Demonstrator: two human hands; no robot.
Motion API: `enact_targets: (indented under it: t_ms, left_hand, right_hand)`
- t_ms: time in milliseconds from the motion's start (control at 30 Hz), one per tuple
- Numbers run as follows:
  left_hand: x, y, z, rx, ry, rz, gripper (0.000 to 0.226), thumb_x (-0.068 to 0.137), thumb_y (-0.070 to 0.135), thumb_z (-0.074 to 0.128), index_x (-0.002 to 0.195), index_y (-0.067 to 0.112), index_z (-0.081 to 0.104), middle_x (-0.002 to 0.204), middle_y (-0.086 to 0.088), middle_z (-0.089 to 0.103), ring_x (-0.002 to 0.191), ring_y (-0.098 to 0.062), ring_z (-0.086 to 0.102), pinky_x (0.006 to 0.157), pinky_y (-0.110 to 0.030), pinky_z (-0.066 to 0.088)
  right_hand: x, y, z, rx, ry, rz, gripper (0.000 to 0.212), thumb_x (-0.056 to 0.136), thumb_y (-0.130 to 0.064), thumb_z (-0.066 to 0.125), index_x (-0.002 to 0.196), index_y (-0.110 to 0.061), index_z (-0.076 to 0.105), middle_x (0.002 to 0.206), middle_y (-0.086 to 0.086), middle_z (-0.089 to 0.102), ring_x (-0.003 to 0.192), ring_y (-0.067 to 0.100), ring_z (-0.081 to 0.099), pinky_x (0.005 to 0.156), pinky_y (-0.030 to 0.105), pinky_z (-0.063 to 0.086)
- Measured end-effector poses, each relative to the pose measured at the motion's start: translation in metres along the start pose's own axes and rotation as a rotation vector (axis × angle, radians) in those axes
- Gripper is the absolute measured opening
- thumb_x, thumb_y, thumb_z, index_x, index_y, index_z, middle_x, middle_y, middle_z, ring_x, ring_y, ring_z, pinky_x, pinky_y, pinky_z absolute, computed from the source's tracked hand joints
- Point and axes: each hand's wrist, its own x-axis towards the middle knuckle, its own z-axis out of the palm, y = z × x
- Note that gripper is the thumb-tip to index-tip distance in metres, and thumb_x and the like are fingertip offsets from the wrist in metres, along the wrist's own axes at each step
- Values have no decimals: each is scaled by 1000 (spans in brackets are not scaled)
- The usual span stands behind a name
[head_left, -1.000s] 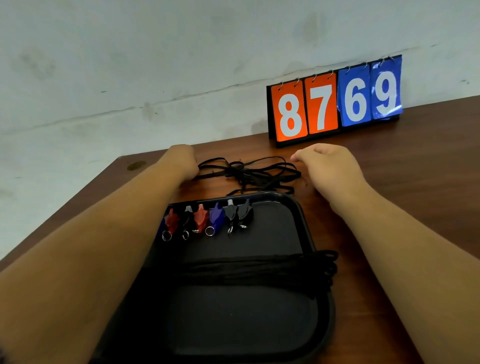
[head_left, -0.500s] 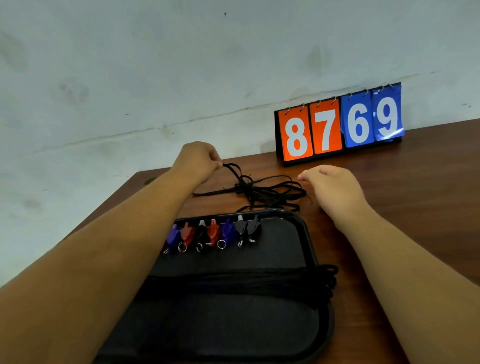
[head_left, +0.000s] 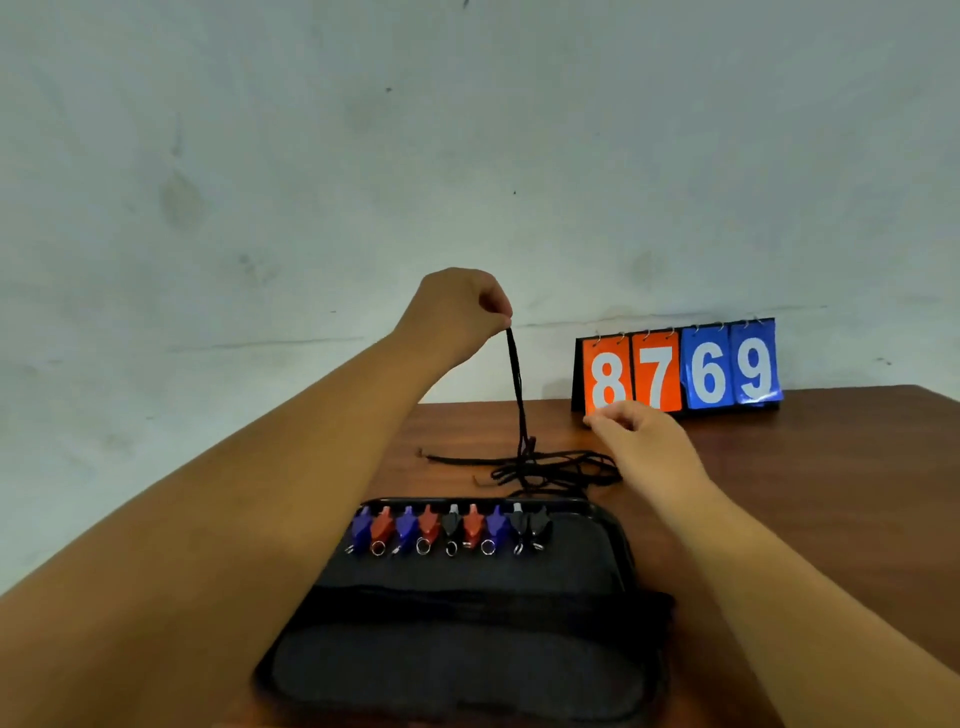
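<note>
My left hand (head_left: 457, 312) is raised above the table and pinches one end of a thin black cord (head_left: 519, 395), which hangs down taut to a tangled heap of the same cord (head_left: 550, 467) on the wood. My right hand (head_left: 649, 447) hovers low beside the right edge of that heap, fingers loosely curled, holding nothing that I can see. In front of the heap lies an open black zip case (head_left: 467, 665). A row of several small red, blue and black clips with metal rings (head_left: 447, 527) sits along its far edge.
A flip scoreboard (head_left: 680, 369) reading 8769 stands at the back of the brown wooden table (head_left: 831, 467), against a pale wall. A bundle of black cord (head_left: 493, 608) lies across the middle of the case.
My left hand has risen well above the table, pulling one end of the cord up with it. My right hand has stayed by the heap. The camera has tilted upward.
</note>
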Motion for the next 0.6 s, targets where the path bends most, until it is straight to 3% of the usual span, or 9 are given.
enact_targets:
  t_ms: [133, 333, 500, 600]
  left_hand:
    - [-6, 21, -25, -36, 26, 48, 12, 94, 15, 76, 101, 23, 81, 97, 10, 77, 90, -8, 72, 59, -15, 42]
    - [-18, 43, -62, -84, 63, 106, 13, 92, 16, 77, 100, 26, 81, 92, 14, 75, 78, 1, 66, 65, -15, 44]
    - [-27, 53, -88, -181, 96, 89, 12, 92, 15, 77, 100, 24, 81, 90, 9, 79, 77, -10, 75, 64, -22, 54]
    - [-32, 55, -101, -262, 107, 80, 12, 92, 16, 78, 101, 23, 82, 89, 8, 79, 82, -15, 79, 77, -29, 63]
  right_hand:
    - [-1, -61, 0, 42, 4, -108, 20, 105, -32, 63, 123, -39, 69, 120, -17, 67, 101, 7, 68, 80, 25, 54]
    - [-1, -127, 6, 109, -52, -156, 54, 104, -25, 69, 155, -23, 52, 139, -6, 64, 89, 13, 76, 75, 29, 61]
    - [-5, -155, 11, 114, -76, -158, 45, 105, -19, 64, 150, -19, 57, 117, -4, 72, 88, 17, 76, 81, 37, 66]
    - [-9, -167, 10, 112, -74, -169, 37, 106, -18, 63, 143, -18, 63, 110, -2, 73, 87, 17, 76, 80, 36, 65]
